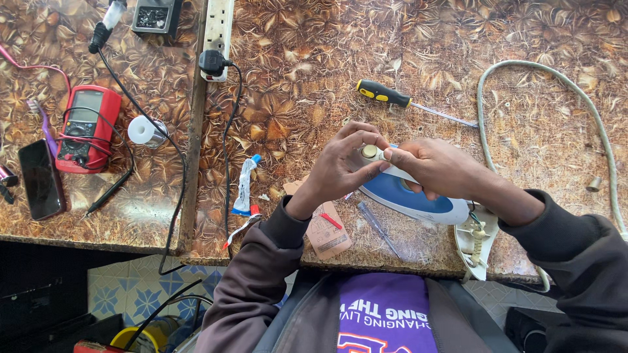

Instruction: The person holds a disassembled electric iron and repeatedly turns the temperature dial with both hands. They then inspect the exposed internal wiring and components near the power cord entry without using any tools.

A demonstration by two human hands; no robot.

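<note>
Both hands' fingers (366, 140) on iron knob (370, 151)

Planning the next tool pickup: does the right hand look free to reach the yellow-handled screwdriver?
Probably not at once. The right hand is gripping the iron with the left hand. The table between it and the screwdriver is bare, though.

Place: small electrical repair workshop | Signs: red multimeter (86, 128) lying with its probes out | solder reel (144, 130) sitting by it | screwdriver (386, 95) resting on patterned bench (314, 78) | power strip (218, 33) feeding a plug | opened iron (418, 196) lying on bench
</note>
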